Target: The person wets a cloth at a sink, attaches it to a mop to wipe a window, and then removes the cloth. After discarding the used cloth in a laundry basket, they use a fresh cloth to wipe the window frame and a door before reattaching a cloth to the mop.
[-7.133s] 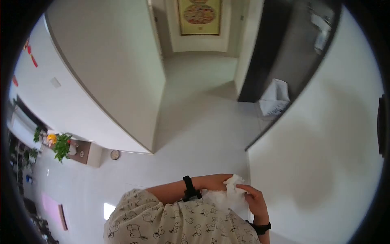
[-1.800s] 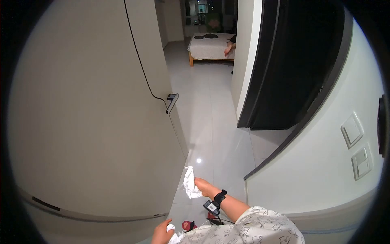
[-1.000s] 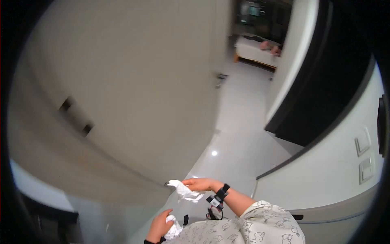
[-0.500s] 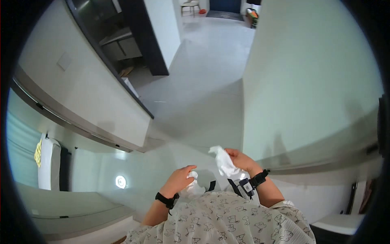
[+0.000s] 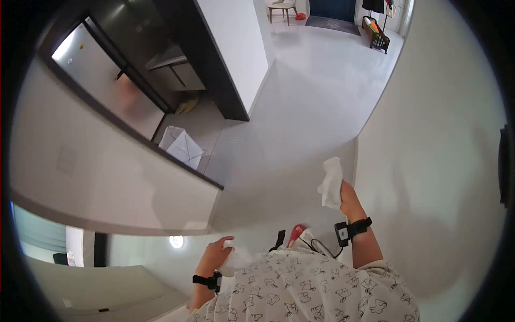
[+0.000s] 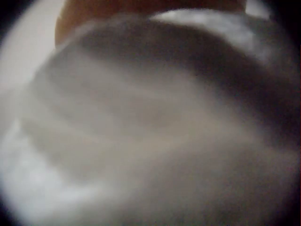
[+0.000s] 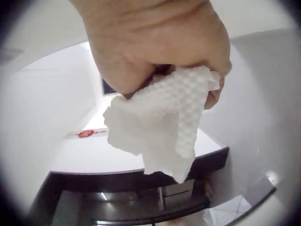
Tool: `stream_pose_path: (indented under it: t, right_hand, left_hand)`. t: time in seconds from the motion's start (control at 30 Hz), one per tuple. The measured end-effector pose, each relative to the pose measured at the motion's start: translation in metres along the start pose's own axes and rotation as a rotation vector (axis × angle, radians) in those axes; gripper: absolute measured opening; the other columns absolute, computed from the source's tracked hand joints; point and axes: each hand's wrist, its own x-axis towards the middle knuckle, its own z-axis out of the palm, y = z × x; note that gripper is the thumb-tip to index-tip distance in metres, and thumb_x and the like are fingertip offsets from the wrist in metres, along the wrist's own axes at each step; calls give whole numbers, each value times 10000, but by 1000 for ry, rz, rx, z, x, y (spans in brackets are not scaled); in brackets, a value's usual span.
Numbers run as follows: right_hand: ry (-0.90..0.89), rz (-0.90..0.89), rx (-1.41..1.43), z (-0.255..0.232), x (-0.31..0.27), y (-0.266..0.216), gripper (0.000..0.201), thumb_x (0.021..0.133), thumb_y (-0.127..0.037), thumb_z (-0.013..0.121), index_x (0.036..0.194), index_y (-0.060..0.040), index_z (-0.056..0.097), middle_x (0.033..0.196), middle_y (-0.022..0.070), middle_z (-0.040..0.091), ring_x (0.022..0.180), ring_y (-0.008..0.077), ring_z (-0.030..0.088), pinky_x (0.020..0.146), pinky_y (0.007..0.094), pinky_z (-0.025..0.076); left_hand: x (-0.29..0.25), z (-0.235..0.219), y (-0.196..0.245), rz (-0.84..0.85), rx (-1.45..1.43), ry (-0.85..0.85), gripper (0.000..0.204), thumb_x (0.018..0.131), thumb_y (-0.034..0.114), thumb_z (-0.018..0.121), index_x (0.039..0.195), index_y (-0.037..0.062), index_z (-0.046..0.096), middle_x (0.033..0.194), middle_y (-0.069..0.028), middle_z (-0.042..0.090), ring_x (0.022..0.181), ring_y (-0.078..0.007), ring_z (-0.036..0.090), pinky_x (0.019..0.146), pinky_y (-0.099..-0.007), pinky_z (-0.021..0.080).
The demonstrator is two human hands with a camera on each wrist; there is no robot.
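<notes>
A crumpled white tissue (image 5: 332, 183) stands out from my right hand (image 5: 351, 201), which grips it at the right of the head view. The right wrist view shows the curled fingers of that hand (image 7: 160, 47) around the textured tissue (image 7: 160, 122), whose loose end hangs down. My left hand (image 5: 214, 255), low in the head view, holds another white, thin bundle (image 5: 235, 258) close to the patterned shirt. Blurred pale material (image 6: 141, 132) fills most of the left wrist view, with a bit of skin along its top edge.
A white bin or bag (image 5: 181, 147) stands inside the dark-framed doorway at left. Walls flank a tiled floor (image 5: 300, 107) leading to a dark blue door (image 5: 332, 9) with a mat, a chair (image 5: 282, 7) and a low rack (image 5: 375, 35). A red shoe (image 5: 296, 234) shows below.
The view has turned from the bedroom doorway to the hallway with the blue door. My right hand has moved forward and right with its tissue, away from the left hand.
</notes>
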Motion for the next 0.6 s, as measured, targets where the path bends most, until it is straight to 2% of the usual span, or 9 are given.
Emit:
stream_pose_path:
  t: [0.13,0.23,0.3,0.37,0.4,0.43,0.47,0.5,0.6]
  right_hand:
    - [93,-18,-160,14,77,-76,294,918,-281,402,1055,-63,543,939,37,597,822,126,578,677,279,492]
    - [119,-22,-324,-20,159,-105,312,914,-286,401,1085,-60,531,966,29,591,813,145,571,702,290,479]
    - [230,-192,-985,-53,200,-117,333,876,-256,412,1030,11,539,850,147,597,797,249,567,714,348,459]
    - [167,-60,-1356,-100,237,-130,342,848,-271,434,966,28,551,863,207,586,828,327,558,746,386,431]
    - [241,-31,-1314,-150,254,-110,347,831,-284,444,914,29,569,889,226,592,848,363,554,752,399,428]
    - [288,44,-1425,-168,260,-129,344,822,-285,449,873,30,579,897,233,593,872,379,557,763,423,427]
    - [351,188,-1375,-196,256,-129,368,815,-304,448,891,27,591,904,246,589,890,395,549,795,431,427]
    - [391,311,-1495,-222,250,-130,392,807,-321,444,887,30,599,931,255,579,926,404,535,821,439,421]
    - [475,351,-1457,-255,241,-149,408,793,-329,448,862,43,602,954,274,569,937,411,527,823,429,418]
  left_hand:
    - [82,-30,27,-36,-42,-29,342,779,161,548,1117,108,536,860,-205,614,816,-343,590,719,-377,466]
    - [151,-40,42,-79,11,-140,331,793,184,546,1121,139,551,801,-179,616,762,-297,602,696,-368,467]
    - [194,-43,30,-4,22,-144,309,799,205,541,1097,126,560,869,-185,617,813,-331,594,735,-384,461]
    - [248,-62,23,-42,301,-344,279,792,218,543,1040,94,573,918,-186,613,862,-355,578,755,-399,454]
    - [282,-75,24,-24,303,-339,279,792,218,543,1040,94,573,918,-186,613,862,-355,578,755,-399,454]
    - [331,-89,39,29,324,-303,259,777,223,543,996,91,586,907,-177,614,860,-352,575,746,-408,452]
    - [356,-98,47,72,340,-281,242,762,227,543,952,87,598,896,-169,614,858,-349,571,738,-418,451]
    - [385,-125,93,83,280,-266,244,755,217,540,947,77,593,904,-162,610,868,-346,567,736,-411,451]
    - [489,-183,187,228,301,-262,251,755,219,537,940,58,586,893,-167,608,856,-347,567,722,-412,450]
